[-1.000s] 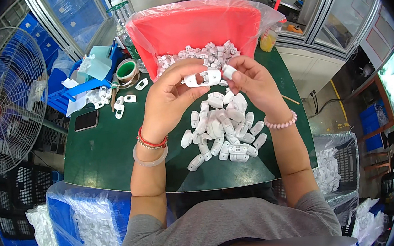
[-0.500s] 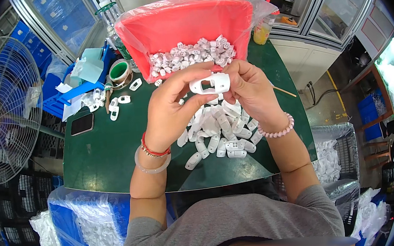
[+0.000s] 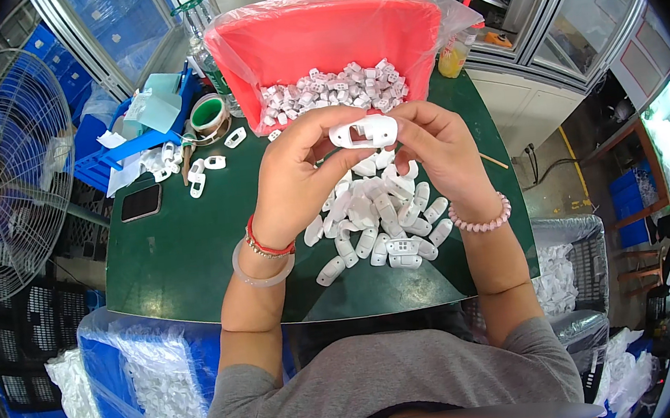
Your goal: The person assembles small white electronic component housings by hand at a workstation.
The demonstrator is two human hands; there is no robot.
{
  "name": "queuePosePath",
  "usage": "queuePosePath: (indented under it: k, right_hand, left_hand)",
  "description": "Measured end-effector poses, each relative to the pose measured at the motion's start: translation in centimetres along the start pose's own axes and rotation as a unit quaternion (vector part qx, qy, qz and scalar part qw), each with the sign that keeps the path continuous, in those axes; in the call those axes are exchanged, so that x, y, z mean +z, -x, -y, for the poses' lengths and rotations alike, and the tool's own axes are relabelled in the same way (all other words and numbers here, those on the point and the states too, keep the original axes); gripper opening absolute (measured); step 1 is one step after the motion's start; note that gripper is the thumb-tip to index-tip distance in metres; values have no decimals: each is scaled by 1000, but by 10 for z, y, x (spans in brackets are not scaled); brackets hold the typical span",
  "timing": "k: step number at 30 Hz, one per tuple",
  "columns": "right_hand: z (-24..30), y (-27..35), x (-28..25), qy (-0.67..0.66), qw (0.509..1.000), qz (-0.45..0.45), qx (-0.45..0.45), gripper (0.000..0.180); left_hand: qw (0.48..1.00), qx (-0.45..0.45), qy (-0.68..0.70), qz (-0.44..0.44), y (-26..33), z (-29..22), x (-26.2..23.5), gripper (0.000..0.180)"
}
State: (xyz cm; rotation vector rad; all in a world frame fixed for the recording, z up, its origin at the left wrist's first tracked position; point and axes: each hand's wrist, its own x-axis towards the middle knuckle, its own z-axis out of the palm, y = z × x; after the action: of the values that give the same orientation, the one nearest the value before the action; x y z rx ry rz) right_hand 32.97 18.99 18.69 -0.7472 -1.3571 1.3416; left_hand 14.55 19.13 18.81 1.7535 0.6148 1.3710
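left hand (image 3: pixel 294 168) holds white shell (image 3: pixel 382 132), right hand (image 3: pixel 445 152) apparently touching

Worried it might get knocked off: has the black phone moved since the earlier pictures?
No: the phone lies in the same spot relative to the green table's left edge.

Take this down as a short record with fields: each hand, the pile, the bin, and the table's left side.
Left hand: holds a white casing by its left end
Right hand: at the casing's right end, grip partly hidden
Pile: white parts on the green table, below the hands
Bin: red, plastic-lined, with small white pieces inside
Table's left: phone, tape roll, blue basket
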Motion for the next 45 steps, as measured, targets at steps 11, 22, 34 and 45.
queuePosePath:
  k: [11, 22, 34, 45]
  right_hand:
    - [-5, -2, 4, -39, 999, 22, -6, 24]
    - [-15, -12, 5, 48, 990, 56, -116, 30]
    - [-14, -10, 0, 72, 981, 30, -177, 28]
    - [-18, -11, -4, 69, 977, 37, -199, 27]
  left_hand:
    - [995, 20, -94, -22, -5, 3, -3, 29]
    - [990, -83, -108, -31, 7, 10, -13, 31]
    - [974, -160, 163, -6, 2, 23, -27, 41]
    - [990, -110, 86, 24, 3, 26, -25, 38]
